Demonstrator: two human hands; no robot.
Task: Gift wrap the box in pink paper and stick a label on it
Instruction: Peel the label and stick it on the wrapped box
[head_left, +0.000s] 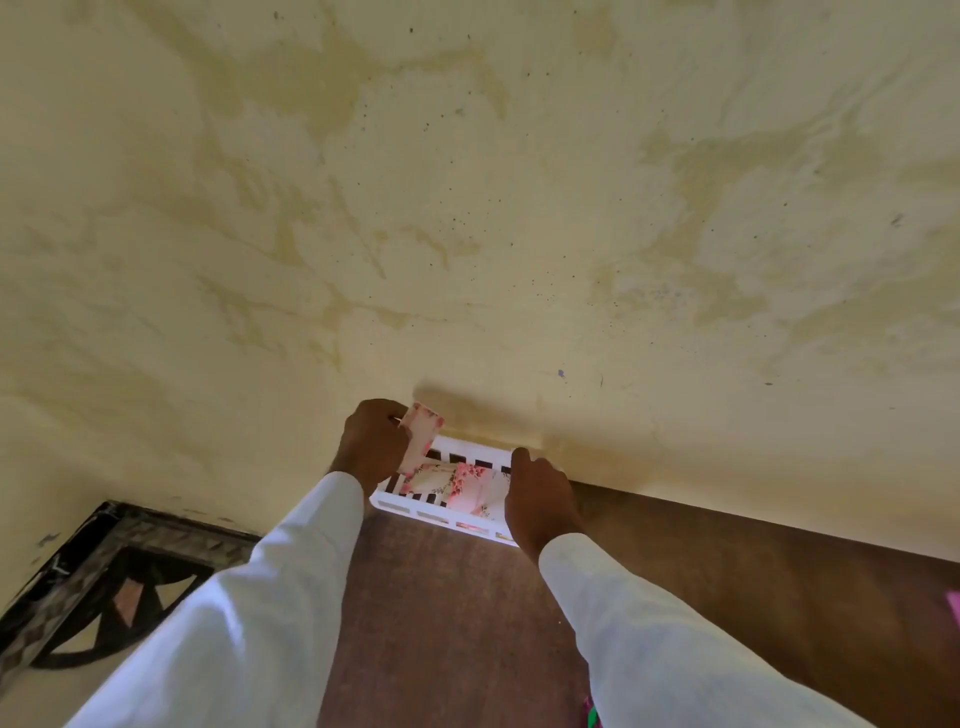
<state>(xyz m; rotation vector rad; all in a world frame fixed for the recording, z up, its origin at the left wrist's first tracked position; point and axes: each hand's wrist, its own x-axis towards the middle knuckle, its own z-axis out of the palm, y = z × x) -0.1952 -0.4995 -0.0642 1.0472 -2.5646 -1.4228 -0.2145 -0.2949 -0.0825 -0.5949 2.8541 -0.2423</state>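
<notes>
1. The white basket sits at the far edge of the brown surface, against the wall.
2. Your left hand pinches one small flowery pink paper, lifted over the basket's left end.
3. Your right hand touches the basket's right end. You cannot tell if it grips.
4. The paper looks thin, light and bendy, so it may crease. Hold it softly by an edge.
5. Count: one basket, one paper held, and more flowery sheets inside, too bunched to count. No box shows.
</notes>
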